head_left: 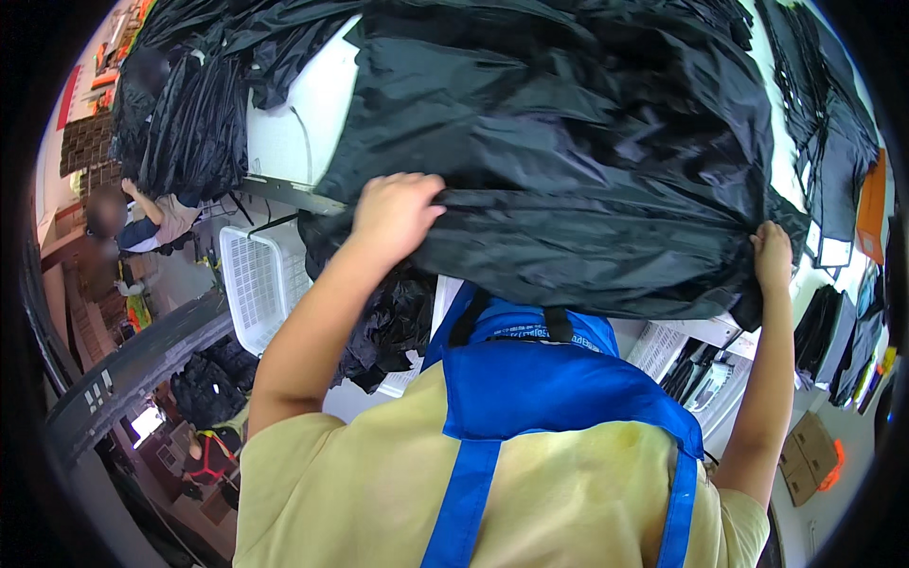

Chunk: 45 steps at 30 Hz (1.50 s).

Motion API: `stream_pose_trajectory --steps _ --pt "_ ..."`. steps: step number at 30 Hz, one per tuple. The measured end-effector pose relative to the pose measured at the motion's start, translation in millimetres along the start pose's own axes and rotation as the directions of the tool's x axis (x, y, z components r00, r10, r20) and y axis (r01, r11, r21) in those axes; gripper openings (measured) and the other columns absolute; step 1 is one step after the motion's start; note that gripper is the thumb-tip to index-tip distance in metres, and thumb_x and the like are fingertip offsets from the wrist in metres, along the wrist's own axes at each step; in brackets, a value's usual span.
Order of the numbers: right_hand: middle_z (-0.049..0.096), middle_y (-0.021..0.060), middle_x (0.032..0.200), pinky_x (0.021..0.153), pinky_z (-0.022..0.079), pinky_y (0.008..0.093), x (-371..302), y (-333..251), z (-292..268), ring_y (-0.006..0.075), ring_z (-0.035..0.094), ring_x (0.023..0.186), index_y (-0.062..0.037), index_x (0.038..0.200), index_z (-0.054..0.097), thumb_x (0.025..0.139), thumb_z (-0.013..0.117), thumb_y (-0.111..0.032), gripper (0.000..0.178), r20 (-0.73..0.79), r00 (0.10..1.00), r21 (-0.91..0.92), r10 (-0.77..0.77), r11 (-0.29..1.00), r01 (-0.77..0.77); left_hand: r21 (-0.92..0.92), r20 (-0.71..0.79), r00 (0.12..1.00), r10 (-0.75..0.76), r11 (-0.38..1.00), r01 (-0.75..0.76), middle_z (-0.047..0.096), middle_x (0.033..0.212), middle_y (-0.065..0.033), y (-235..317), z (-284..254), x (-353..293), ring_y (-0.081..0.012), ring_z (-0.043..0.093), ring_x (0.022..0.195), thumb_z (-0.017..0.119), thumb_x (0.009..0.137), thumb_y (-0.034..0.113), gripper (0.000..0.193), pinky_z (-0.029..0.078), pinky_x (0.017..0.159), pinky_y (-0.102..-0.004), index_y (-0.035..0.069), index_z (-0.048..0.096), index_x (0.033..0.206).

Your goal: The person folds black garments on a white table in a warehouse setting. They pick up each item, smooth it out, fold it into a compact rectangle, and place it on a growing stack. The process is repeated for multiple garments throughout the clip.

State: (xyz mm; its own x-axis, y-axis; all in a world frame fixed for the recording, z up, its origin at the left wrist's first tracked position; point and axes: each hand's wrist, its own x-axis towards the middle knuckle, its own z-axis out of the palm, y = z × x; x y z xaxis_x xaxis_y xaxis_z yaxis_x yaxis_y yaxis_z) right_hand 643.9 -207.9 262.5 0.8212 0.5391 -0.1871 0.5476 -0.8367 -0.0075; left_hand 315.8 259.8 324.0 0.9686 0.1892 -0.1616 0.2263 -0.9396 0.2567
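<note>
A large sheet of thin, shiny black fabric (568,123) lies spread over a white table (308,109), its near part folded into a long band that hangs over the front edge. At the left end of this band, my left hand (398,213) is closed on the cloth, fingers curled and partly hidden. My right hand (774,251) pinches the fabric at the right end, where creases gather toward the fingers. The cloth stretches between both hands. Just below it is the blue apron (559,388) I wear.
A white plastic basket (256,284) stands left of the table. Black garments (189,133) are heaped at the far left, and more black pieces (824,123) hang at the right. Cardboard boxes (805,459) sit lower right. Another person (156,222) works at the left.
</note>
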Motion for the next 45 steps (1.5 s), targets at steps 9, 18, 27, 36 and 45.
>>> stream_pose_trajectory --steps 9,18,27,36,45 --pt "0.064 0.0159 0.1 0.087 0.047 0.0374 -17.7 -275.2 -54.9 0.0321 0.06 0.097 -0.0026 0.099 0.066 0.082 0.062 -0.01 0.019 -0.15 0.781 0.635 -0.606 0.546 0.546 -0.532 0.331 0.867 -0.373 0.685 0.498 0.062 0.092 -0.0127 -67.5 7.3 -125.5 -0.0257 0.06 0.084 0.073 0.073 0.009 0.032 0.047 0.076 -0.0325 0.003 0.052 0.096" --pt "0.065 0.0095 0.078 0.075 0.046 0.035 -16.3 -337.4 -6.3 0.0265 0.06 0.082 -0.0047 0.079 0.067 0.07 0.074 -0.014 0.015 0.037 0.709 0.756 -0.704 0.484 0.441 -0.692 0.565 0.718 -0.407 0.242 0.68 0.06 0.085 -0.0002 -93.8 -11.7 -165.8 -0.0084 0.055 0.077 0.075 0.071 0.003 0.031 0.045 0.072 -0.0238 0.003 0.057 0.096" --pt "0.063 0.0068 0.084 0.08 0.038 0.0421 -23.0 -355.2 8.5 0.0275 0.056 0.089 -0.008 0.086 0.061 0.08 0.065 -0.018 0.013 0.058 0.798 0.392 -0.6 0.749 0.535 -0.884 0.256 0.723 -0.642 0.147 0.443 0.056 0.076 0.0033 -120.5 41.4 -147.1 -0.0086 0.051 0.068 0.071 0.078 0.009 0.016 0.042 0.068 -0.0227 0.002 0.062 0.088" --pt "0.065 0.0055 0.084 0.082 0.039 0.0409 -15.0 -348.5 -0.8 0.0264 0.055 0.095 -0.0099 0.084 0.069 0.075 0.069 -0.022 0.015 0.187 0.769 0.428 -0.612 0.755 0.497 -0.774 0.216 0.655 -0.724 0.282 0.567 0.058 0.073 0.002 -117.9 70.4 -122.5 -0.0072 0.05 0.065 0.072 0.075 0.005 0.014 0.042 0.062 -0.023 0.003 0.06 0.081" --pt "0.066 0.0022 0.084 0.082 0.039 0.0424 -7.5 -350.8 -3.2 0.0247 0.055 0.095 -0.0127 0.083 0.067 0.073 0.072 -0.022 0.015 0.27 0.761 0.433 -0.591 0.78 0.452 -0.8 0.516 0.72 -0.464 0.041 0.599 0.051 0.067 0.0059 -118.2 37.3 -126.0 -0.004 0.044 0.057 0.067 0.078 0.001 0.016 0.032 0.051 -0.0202 0.008 0.054 0.083"
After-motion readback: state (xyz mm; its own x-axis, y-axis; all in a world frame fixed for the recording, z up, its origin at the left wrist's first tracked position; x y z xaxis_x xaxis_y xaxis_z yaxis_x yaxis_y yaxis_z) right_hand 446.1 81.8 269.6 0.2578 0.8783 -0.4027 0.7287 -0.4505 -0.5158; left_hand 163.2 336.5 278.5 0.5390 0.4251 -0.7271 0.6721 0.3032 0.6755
